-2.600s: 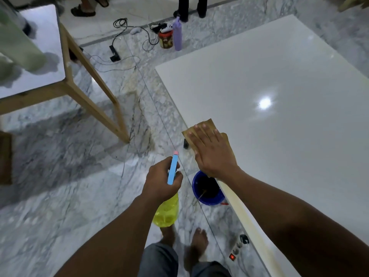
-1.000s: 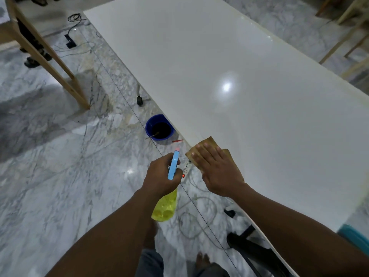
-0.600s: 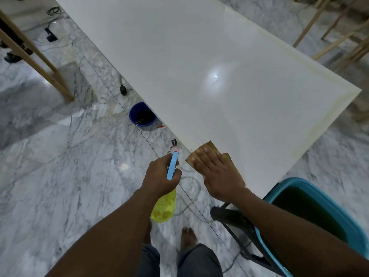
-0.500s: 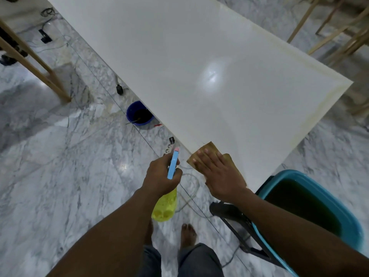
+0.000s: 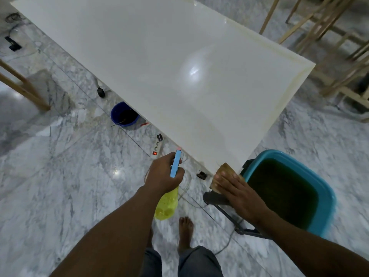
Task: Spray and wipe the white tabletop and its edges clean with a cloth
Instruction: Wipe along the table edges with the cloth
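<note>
Grey-veined marble floor [image 5: 60,176] beneath a glossy white rectangular bench [image 5: 179,76]. At the bench's near corner, a mottled tan cloth [image 5: 224,169], pressed under the flat, straight-fingered right hand [image 5: 239,192]; yellow-stained short edge stretching away far-right. Left of it, over the floor, left hand [image 5: 162,174] clenched round a yellow plastic spray bottle [image 5: 166,204]

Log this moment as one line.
left hand: grips yellow spray bottle | right hand: presses brown cloth at near corner of white tabletop

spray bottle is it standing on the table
No, the left hand grips the spray bottle beside the table, above the floor.
</note>
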Demonstrator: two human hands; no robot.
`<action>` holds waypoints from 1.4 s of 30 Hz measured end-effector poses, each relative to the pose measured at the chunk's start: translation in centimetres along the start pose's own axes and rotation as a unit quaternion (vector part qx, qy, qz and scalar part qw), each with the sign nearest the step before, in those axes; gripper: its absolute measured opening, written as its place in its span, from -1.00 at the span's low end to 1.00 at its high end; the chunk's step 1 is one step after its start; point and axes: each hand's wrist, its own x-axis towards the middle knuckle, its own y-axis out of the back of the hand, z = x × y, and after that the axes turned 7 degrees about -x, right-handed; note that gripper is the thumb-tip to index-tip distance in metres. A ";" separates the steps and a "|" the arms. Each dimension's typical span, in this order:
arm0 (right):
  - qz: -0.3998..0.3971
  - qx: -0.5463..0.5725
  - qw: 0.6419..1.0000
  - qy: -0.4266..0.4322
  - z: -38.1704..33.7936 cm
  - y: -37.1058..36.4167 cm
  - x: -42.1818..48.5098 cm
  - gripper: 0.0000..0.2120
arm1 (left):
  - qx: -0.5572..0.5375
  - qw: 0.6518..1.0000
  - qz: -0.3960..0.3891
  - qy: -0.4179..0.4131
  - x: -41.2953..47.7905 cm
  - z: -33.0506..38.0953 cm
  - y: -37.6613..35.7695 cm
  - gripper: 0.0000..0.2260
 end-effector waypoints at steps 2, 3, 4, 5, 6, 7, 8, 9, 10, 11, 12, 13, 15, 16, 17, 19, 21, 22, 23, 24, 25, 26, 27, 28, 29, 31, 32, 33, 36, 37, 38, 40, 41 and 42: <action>-0.032 0.012 0.999 0.004 0.5 0.2 -2.3 -0.42 | 0.000 1.000 -0.003 -0.015 0.1 0.6 0.2 -0.90; -0.047 0.041 0.998 -0.018 0.7 0.6 -3.1 -0.40 | 0.002 1.000 -0.006 -0.022 0.3 0.9 0.3 -0.91; -0.039 0.082 0.994 -0.062 0.7 1.4 -3.5 -0.44 | 0.003 1.000 -0.009 -0.028 0.4 1.2 0.5 -0.93; -0.018 0.137 0.981 -0.136 0.4 3.1 -3.5 -0.52 | 0.006 0.999 -0.013 -0.034 0.6 1.5 0.7 -0.94; -0.001 0.216 0.949 -0.229 0.2 5.0 -3.0 -0.60 | 0.011 0.999 -0.018 -0.041 0.8 1.9 1.0 -0.94; 0.028 0.307 0.893 -0.329 0.0 7.1 -2.1 -0.65 | 0.015 0.999 -0.024 -0.045 1.0 2.2 1.2 -0.94; 0.055 0.391 0.811 -0.432 0.3 8.8 -1.1 -0.67 | 0.019 0.998 -0.036 -0.051 1.4 2.6 1.6 -0.93; 0.073 0.478 0.705 -0.518 1.0 10.1 -0.2 -0.69 | 0.025 0.997 -0.050 -0.057 1.7 3.1 2.0 -0.91; 0.083 0.577 0.574 -0.575 1.8 11.0 0.6 -0.73 | 0.032 0.995 -0.069 -0.068 2.1 3.7 2.5 -0.90; 0.088 0.673 0.441 -0.588 2.3 12.0 1.3 -0.75 | 0.042 0.992 -0.089 -0.079 2.4 4.3 3.0 -0.89; 0.099 0.740 0.330 -0.578 2.5 12.9 1.8 -0.77 | 0.054 0.988 -0.112 -0.091 2.8 4.9 3.5 -0.89; 0.125 0.770 0.263 -0.567 2.5 13.8 2.3 -0.77 | 0.068 0.983 -0.136 -0.102 3.2 5.5 4.0 -0.89; 0.192 0.791 0.189 -0.550 2.1 14.4 3.3 -0.73 | 0.092 0.972 -0.182 -0.115 4.1 6.9 4.8 -0.91; 0.220 0.801 0.165 -0.531 1.8 15.0 3.9 -0.71 | 0.102 0.966 -0.205 -0.125 4.6 7.8 5.3 -0.92; 0.249 0.811 0.136 -0.512 1.1 15.5 4.7 -0.69 | 0.110 0.959 -0.224 -0.135 5.1 8.5 5.7 -0.93; 0.310 0.819 0.105 -0.470 0.0 16.5 6.3 -0.58 | 0.136 0.944 -0.254 -0.162 6.1 10.1 6.7 -0.93; 0.355 0.809 0.100 -0.458 -0.9 17.5 7.9 -0.41 | 0.160 0.929 -0.273 -0.191 7.1 11.4 7.3 -0.90; 0.368 0.811 0.079 -0.448 -1.3 17.9 8.5 -0.45 | 0.167 0.922 -0.283 -0.204 7.6 11.8 7.6 -0.91; 0.371 0.828 0.047 -0.417 -1.3 18.4 9.1 -0.52 | 0.177 0.915 -0.293 -0.214 8.0 12.2 7.8 -0.92; 0.370 0.837 0.031 -0.402 -1.3 19.2 9.7 -0.54 | 0.192 0.906 -0.304 -0.224 8.5 12.6 8.0 -0.92; 0.368 0.841 0.036 -0.394 -1.1 19.7 10.2 -0.52 | 0.209 0.894 -0.316 -0.238 8.9 13.1 8.2 -0.90; 0.359 0.844 0.044 -0.397 -0.6 20.1 10.5 -0.50 | 0.221 0.886 -0.322 -0.249 9.2 13.4 8.2 -0.88; 0.358 0.845 0.047 -0.394 -0.3 20.3 10.8 -0.47 | 0.232 0.879 -0.328 -0.258 9.6 13.8 8.3 -0.87; 0.359 0.847 0.052 -0.389 0.0 20.6 11.1 -0.44 | 0.240 0.872 -0.332 -0.268 9.8 14.1 8.5 -0.85; 0.362 0.846 0.060 -0.388 0.4 20.8 11.4 -0.41 | 0.245 0.865 -0.335 -0.282 10.1 14.6 8.6 -0.81; 0.356 0.846 0.076 -0.389 0.7 21.9 11.7 -0.39 | 0.247 0.858 -0.337 -0.300 10.2 15.3 8.5 -0.72; 0.356 0.842 0.081 -0.396 0.8 22.3 11.9 -0.40 | 0.256 0.851 -0.341 -0.307 10.2 15.8 8.4 -0.72; 0.364 0.838 0.082 -0.399 1.0 22.6 11.9 -0.41 | 0.270 0.842 -0.343 -0.316 10.2 16.3 8.3 -0.72; 0.369 0.835 0.082 -0.399 1.3 23.1 11.5 -0.41 | 0.286 0.824 -0.358 -0.333 10.9 18.1 8.3 -0.70; 0.373 0.838 0.078 -0.390 1.5 23.2 11.2 -0.40 | 0.281 0.822 -0.365 -0.335 11.3 18.8 8.4 -0.71; 0.377 0.836 0.070 -0.391 1.6 23.3 10.9 -0.40 | 0.270 0.824 -0.370 -0.334 11.6 19.4 8.5 -0.75; 0.385 0.832 0.056 -0.395 2.7 22.9 10.5 -0.39 | 0.240 0.837 -0.363 -0.331 12.6 20.4 8.4 -0.86; 0.380 0.832 0.049 -0.402 3.4 22.4 10.4 -0.37 | 0.220 0.847 -0.350 -0.335 13.1 20.7 8.2 -0.87; 0.373 0.831 0.045 -0.410 4.2 22.0 10.3 -0.36 | 0.197 0.856 -0.337 -0.339 13.6 21.0 7.9 -0.87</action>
